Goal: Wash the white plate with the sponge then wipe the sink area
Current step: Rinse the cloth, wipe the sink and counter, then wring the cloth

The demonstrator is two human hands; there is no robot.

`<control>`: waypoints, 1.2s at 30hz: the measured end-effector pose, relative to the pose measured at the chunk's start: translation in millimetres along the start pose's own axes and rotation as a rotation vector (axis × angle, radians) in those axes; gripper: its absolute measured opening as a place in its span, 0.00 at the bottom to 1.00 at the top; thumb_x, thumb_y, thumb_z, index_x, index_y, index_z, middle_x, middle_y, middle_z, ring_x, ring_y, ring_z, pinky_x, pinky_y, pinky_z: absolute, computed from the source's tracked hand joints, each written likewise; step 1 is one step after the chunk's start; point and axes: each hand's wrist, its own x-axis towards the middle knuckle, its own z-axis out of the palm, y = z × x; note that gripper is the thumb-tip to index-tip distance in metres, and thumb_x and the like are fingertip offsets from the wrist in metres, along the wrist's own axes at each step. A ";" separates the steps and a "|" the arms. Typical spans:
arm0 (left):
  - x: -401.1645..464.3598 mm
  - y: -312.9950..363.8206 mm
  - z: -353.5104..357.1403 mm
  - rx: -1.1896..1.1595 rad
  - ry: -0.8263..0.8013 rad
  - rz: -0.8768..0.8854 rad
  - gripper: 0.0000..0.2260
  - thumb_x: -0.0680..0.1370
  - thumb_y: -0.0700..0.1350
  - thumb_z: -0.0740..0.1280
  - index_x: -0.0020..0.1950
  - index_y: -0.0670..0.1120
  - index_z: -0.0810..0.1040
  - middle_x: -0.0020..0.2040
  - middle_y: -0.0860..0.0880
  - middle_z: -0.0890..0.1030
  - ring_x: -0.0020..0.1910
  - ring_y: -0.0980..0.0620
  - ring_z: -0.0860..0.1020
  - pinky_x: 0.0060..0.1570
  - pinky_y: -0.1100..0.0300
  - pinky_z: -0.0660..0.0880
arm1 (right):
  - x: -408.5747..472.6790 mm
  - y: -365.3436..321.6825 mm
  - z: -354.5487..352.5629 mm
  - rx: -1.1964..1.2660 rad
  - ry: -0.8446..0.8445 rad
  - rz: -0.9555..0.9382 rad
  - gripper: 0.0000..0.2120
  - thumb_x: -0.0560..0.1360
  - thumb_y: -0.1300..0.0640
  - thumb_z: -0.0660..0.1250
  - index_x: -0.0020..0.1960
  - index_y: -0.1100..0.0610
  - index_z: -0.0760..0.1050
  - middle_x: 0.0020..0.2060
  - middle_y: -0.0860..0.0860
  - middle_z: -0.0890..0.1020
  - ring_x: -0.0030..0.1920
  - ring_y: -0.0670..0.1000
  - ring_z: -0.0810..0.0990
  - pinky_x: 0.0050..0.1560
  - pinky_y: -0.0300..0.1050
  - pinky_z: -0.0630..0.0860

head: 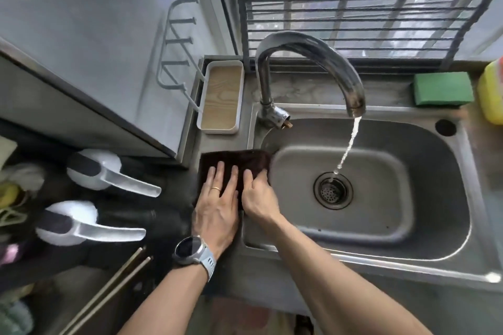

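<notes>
Left hand: the left hand (217, 204), watch on its wrist, lies flat with straight fingers pressing the dark cloth (234, 163) onto the counter edge; nothing is curled round it.
Right hand: the right hand (258, 197) sits just beside the left, touching it; its fingers bend down onto the cloth's sink-side edge. Whether they pinch it or only press I cannot tell.
Cloth: spread under both hands, its far corner reaching past the fingertips toward the base of the tap (307, 62).
Sink: the sink (435, 198) opens just right of the right hand; water is running from the spout into the drain (332, 190).
Sponge: the green sponge (443, 88) rests well away from both hands, on the far ledge beyond the basin, beside a yellow bottle (491, 95).
Plate: no white plate is in view, so the wiping step seems under way.
Risk: the cloth's right edge hangs at the basin rim; a push that way could slide it in, soaking it under the running water.
Risk: two white scoops (109, 171) lie left of the left hand; a wide sweep could knock them.
</notes>
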 end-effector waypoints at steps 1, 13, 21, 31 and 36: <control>-15.8 -1.7 1.1 0.002 -0.004 -0.003 0.24 0.83 0.49 0.53 0.80 0.49 0.64 0.81 0.43 0.61 0.80 0.43 0.58 0.75 0.48 0.67 | -11.6 6.1 2.9 -0.100 -0.003 -0.012 0.27 0.83 0.44 0.49 0.72 0.64 0.63 0.63 0.64 0.76 0.60 0.64 0.77 0.60 0.56 0.74; -121.1 78.1 11.9 0.049 -0.068 -0.015 0.25 0.83 0.48 0.56 0.81 0.50 0.62 0.82 0.49 0.57 0.82 0.49 0.53 0.77 0.47 0.61 | -85.0 68.5 -83.1 -0.910 -0.172 -0.399 0.21 0.85 0.48 0.49 0.59 0.58 0.77 0.57 0.59 0.83 0.57 0.63 0.82 0.52 0.50 0.76; -116.8 185.0 33.8 0.020 -0.195 0.163 0.21 0.83 0.52 0.54 0.75 0.52 0.72 0.73 0.53 0.75 0.75 0.50 0.69 0.76 0.50 0.61 | -99.4 137.4 -187.7 -1.113 -0.083 -0.470 0.16 0.67 0.53 0.75 0.24 0.56 0.75 0.20 0.52 0.77 0.20 0.53 0.78 0.23 0.39 0.69; -88.1 351.9 64.1 -0.187 -0.334 0.287 0.09 0.78 0.52 0.60 0.47 0.54 0.79 0.46 0.56 0.84 0.45 0.56 0.82 0.47 0.62 0.78 | -105.9 220.1 -326.7 -1.279 -0.056 -0.456 0.25 0.71 0.56 0.56 0.57 0.68 0.82 0.53 0.66 0.84 0.58 0.65 0.81 0.64 0.60 0.74; -54.1 389.9 73.5 -0.337 -0.572 0.123 0.11 0.83 0.52 0.54 0.58 0.51 0.74 0.60 0.51 0.81 0.60 0.48 0.80 0.56 0.52 0.76 | -84.5 226.5 -346.8 -1.182 0.143 -0.412 0.27 0.75 0.62 0.49 0.70 0.73 0.68 0.71 0.69 0.70 0.72 0.64 0.70 0.74 0.59 0.65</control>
